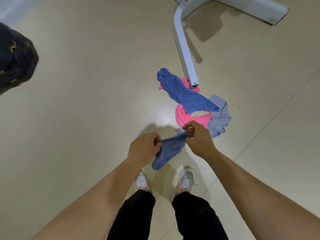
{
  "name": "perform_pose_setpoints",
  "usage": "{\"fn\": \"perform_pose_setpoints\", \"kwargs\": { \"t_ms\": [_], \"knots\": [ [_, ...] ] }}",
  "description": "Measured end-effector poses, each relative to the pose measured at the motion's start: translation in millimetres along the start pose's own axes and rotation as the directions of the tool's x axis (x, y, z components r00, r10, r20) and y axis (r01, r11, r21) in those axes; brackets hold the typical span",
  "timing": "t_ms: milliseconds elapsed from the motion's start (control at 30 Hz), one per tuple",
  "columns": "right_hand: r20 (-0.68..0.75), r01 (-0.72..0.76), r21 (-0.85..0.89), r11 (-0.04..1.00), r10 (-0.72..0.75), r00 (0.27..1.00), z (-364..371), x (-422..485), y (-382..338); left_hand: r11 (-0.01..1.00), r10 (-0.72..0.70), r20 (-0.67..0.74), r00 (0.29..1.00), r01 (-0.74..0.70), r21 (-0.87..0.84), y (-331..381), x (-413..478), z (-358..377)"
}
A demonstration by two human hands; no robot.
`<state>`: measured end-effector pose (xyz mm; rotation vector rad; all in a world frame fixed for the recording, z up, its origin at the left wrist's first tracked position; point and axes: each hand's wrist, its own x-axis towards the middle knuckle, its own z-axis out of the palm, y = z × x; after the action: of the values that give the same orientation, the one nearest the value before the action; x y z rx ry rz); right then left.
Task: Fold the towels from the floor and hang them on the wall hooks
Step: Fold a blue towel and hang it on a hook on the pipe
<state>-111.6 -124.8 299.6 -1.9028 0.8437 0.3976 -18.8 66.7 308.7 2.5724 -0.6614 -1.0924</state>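
A small blue towel (168, 151) hangs between my hands above my shoes. My left hand (143, 148) pinches its left top edge and my right hand (197, 137) pinches the right top edge, so the cloth sags below them. Just beyond my right hand, a heap of towels lies on the floor: a darker blue towel (187, 96) on top, a pink towel (188, 116) under it, and a pale grey-blue towel (219, 118) at the right. No wall hooks are in view.
A white metal table leg (184, 49) runs across the floor and ends at the heap, with its foot bar (251, 9) at the top right. A dark bag or garment (15, 58) sits at the left edge. The floor is beige tile (86, 101).
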Motion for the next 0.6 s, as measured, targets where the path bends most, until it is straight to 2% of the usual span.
{"fn": "perform_pose_setpoints", "kwargs": {
  "t_ms": [167,300,367,433,467,600],
  "knots": [
    [0.091,0.13,-0.084,0.988,-0.122,0.988,-58,-107,-121,0.951,-0.115,-0.021,0.993,0.103,-0.293,48,-129,-101],
    [0.212,0.216,-0.049,0.975,-0.201,0.956,-94,-181,-210,0.879,-0.054,-0.221,0.974,-0.059,-0.473,84,-197,-170],
    [0.239,0.28,-0.095,0.955,-0.251,0.938,-104,-208,-243,0.764,0.008,-0.225,0.974,-0.151,-0.628,98,-221,-196],
    [0.197,0.355,-0.117,0.928,-0.328,0.924,-112,-229,-266,0.643,0.1,-0.138,0.985,-0.17,-0.747,111,-238,-213],
    [0.147,0.371,-0.106,0.922,-0.355,0.923,-116,-238,-274,0.624,0.118,-0.115,0.986,-0.164,-0.764,117,-244,-219],
    [-0.035,0.357,-0.08,0.931,-0.36,0.932,-138,-259,-291,0.704,0.032,-0.227,0.973,-0.183,-0.686,133,-258,-239]
  ]
}}
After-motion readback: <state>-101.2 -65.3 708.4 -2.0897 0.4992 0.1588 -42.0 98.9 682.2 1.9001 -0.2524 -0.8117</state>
